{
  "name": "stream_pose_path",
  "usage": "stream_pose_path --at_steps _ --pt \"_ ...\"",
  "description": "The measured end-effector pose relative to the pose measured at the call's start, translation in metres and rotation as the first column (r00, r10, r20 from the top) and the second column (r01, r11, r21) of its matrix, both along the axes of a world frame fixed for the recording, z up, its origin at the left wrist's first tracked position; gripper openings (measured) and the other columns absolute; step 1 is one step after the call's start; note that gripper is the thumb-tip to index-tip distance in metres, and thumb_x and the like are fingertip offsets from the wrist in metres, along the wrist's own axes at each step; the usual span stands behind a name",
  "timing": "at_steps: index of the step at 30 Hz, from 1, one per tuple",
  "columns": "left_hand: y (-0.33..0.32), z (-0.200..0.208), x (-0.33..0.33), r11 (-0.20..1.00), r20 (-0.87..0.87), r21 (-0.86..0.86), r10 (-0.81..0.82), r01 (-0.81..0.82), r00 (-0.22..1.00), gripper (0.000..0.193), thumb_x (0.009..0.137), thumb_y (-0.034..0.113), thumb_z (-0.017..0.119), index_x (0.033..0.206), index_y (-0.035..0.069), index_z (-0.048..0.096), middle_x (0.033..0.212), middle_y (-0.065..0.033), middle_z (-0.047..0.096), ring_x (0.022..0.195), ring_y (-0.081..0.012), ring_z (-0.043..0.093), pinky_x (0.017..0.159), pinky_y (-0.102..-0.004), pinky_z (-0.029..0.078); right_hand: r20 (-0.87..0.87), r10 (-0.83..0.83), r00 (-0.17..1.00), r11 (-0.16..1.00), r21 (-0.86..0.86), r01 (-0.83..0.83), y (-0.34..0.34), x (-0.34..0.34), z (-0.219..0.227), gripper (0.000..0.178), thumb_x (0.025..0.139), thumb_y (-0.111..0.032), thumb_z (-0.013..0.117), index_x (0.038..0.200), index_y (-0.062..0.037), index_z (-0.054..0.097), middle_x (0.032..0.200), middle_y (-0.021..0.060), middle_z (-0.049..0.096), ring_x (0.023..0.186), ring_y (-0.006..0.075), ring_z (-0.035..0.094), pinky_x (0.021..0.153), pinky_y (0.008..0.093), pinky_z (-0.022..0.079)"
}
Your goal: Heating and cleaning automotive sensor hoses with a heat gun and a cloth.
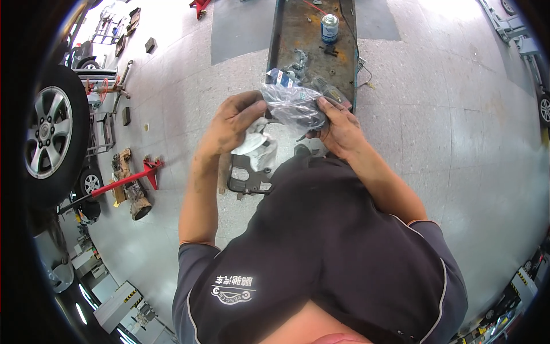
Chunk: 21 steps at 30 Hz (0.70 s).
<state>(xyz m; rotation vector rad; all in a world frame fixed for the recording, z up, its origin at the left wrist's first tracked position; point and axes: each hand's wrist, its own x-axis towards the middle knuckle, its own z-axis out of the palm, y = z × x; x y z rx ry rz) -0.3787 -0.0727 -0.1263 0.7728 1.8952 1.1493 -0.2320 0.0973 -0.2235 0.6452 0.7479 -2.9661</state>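
A clear, crinkled plastic bag (292, 108) with something dark inside is held out in front of me, over the near end of a metal bench. My right hand (341, 129) is closed on the bag's right side, thumb on top. My left hand (235, 123) is curled closed round a crumpled white rag (259, 146), which hangs below the fingers. Its thumb and fingertip are at the bag's left edge; whether they also pinch it I cannot tell. Just beyond the bag lie a blue and white package (281, 77) and another clear bag (326, 87) with a part in it.
The rusty metal bench (295, 34) carries a blue and white can (329, 28) and a small black part (328, 50). Below my left hand is a dark metal frame (246, 180). At left are a car wheel (48, 132), a red-handled jack (123, 183) and a dirty cylindrical part (137, 203) on the floor.
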Motion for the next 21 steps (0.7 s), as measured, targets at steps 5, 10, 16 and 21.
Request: stream_pose_path --at_steps 5,10,16,21 --pt "-0.011 -0.007 -0.011 0.98 0.051 0.038 0.195 -0.197 0.98 0.031 0.092 0.032 0.054 0.082 0.003 0.057 0.068 0.0011 0.051 0.065 -0.0081 0.049 0.058 -0.0225 0.04 0.273 -0.069 0.96 0.993 -0.074 0.092 0.002 0.0 -0.014 0.026 0.094 -0.023 0.051 0.115 -0.0089 0.052 0.104 0.0043 0.06 0.089 0.0171 0.059 0.065 0.0361 0.047" --pt "-0.01 -0.003 -0.015 0.899 0.134 0.126 0.404 -0.42 0.905 0.029 0.093 0.033 0.052 0.089 0.004 0.058 0.07 -0.0019 0.055 0.062 -0.0075 0.054 0.054 -0.0205 0.043 0.092 -0.133 0.987 0.973 -0.176 0.147 0.007 0.006 -0.012 0.025 0.089 -0.02 0.058 0.111 -0.0109 0.053 0.106 0.0037 0.059 0.096 0.0167 0.054 0.075 0.0374 0.044" --pt "-0.006 -0.016 -0.013 0.639 0.158 0.32 0.692 -0.699 0.705 0.028 0.094 0.028 0.051 0.094 0.002 0.058 0.073 -0.0036 0.057 0.064 -0.0096 0.055 0.058 -0.0218 0.045 0.183 -0.122 0.975 0.979 -0.14 0.149 0.017 -0.004 0.0 0.019 0.086 -0.02 0.062 0.103 -0.0137 0.058 0.099 -0.0012 0.061 0.089 0.0127 0.058 0.071 0.0321 0.044" --pt "-0.013 -0.019 -0.006 0.637 0.103 0.336 0.708 -0.694 0.699 0.03 0.093 0.029 0.052 0.093 0.0 0.058 0.072 -0.0052 0.057 0.069 -0.0113 0.057 0.06 -0.0232 0.047 0.072 -0.143 0.987 0.981 -0.12 0.151 0.011 -0.014 0.004 0.025 0.091 -0.016 0.054 0.112 -0.0035 0.054 0.101 0.0075 0.065 0.091 0.0183 0.064 0.075 0.0364 0.054"
